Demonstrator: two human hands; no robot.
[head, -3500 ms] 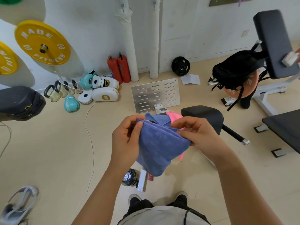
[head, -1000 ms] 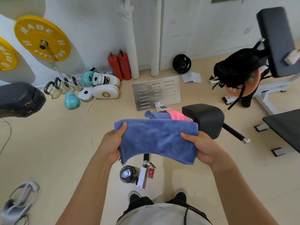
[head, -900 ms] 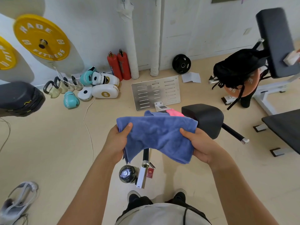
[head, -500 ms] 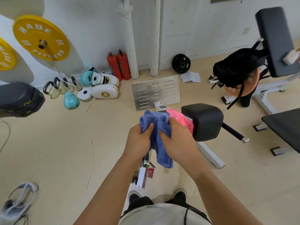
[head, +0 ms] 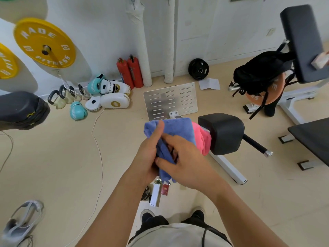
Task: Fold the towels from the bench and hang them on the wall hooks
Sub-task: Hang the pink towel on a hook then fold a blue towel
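- The blue towel (head: 175,130) is bunched up in both hands, held in the air in the middle of the view above the floor (head: 58,157).
- The left hand (head: 148,155) grips the left side of the cloth, its thumb raised along the upper fold and its fingers curled in under the fabric.
- The right hand (head: 185,163) lies over the right side, fingers bent and slightly apart, pressing into the cloth against the left hand.
- A short end of the blue towel hangs below the hands.
- A pink towel (head: 202,138) lies just right of the blue one, draped against the near end of a black padded roller (head: 223,132).
- Whether the pink towel touches the hands cannot be told.
- Far left, yellow weight plates (head: 44,42) hang on the wall.
- Below the plates, boxing gloves (head: 77,111) and white pads (head: 114,103) lie on the floor.
- Two red fire extinguishers (head: 130,72) stand against the far wall, with a metal plate (head: 170,100) lying on the floor in front of them.
- A black backpack (head: 258,73) sits at the far right beside a bench pad (head: 302,41).
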